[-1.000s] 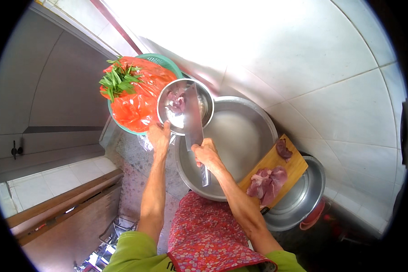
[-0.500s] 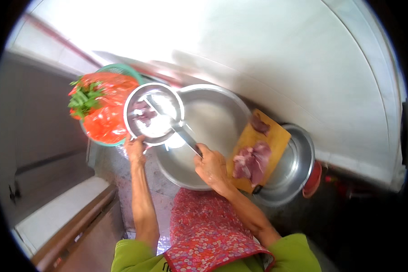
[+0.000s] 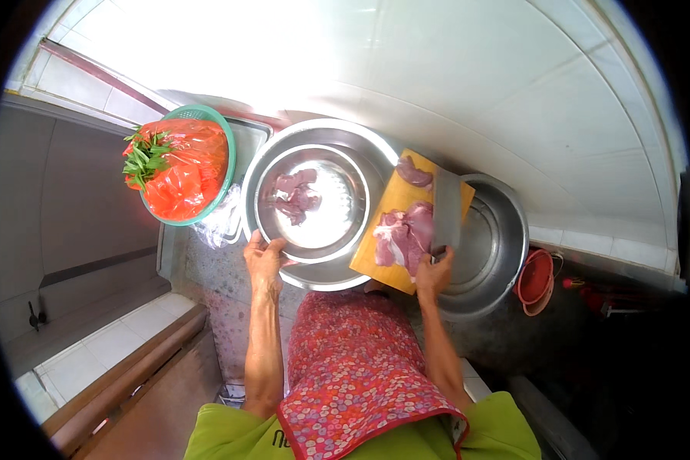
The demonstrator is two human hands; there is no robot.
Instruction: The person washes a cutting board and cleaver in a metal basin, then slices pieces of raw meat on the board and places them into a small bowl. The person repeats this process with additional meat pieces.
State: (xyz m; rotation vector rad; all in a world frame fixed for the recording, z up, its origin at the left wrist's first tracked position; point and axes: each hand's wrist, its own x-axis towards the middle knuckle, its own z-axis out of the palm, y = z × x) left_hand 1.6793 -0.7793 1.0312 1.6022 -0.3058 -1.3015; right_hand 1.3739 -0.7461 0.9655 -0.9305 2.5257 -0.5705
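My left hand [image 3: 264, 261] grips the front rim of a small steel bowl [image 3: 349, 192] holding pieces of raw meat [image 3: 291, 195], which sits within or over a large metal basin [image 3: 314, 276]. My right hand [image 3: 435, 268] is closed on the handle of a cleaver [image 3: 446, 213], its broad blade lying on the right side of a yellow cutting board [image 3: 375, 259]. On the board lie a large piece of meat [image 3: 408, 236] and a smaller darker piece [image 3: 414, 173]. The board bridges the large basin and a grey metal basin [image 3: 483, 267] at the right.
A green basket [image 3: 218, 129] with a red plastic bag [image 3: 185, 186] and leafy greens [image 3: 146, 161] rests at the left on a tray [image 3: 249, 130]. A red bucket [image 3: 535, 277] stands at the right. Tiled wall [image 3: 583, 153] rises behind; a ledge [image 3: 115, 341] runs at the lower left.
My right hand moved the cleaver from above the bowl rightward onto the board. My left hand lowered the bowl into the large basin, away from the basket. The view also shifted.
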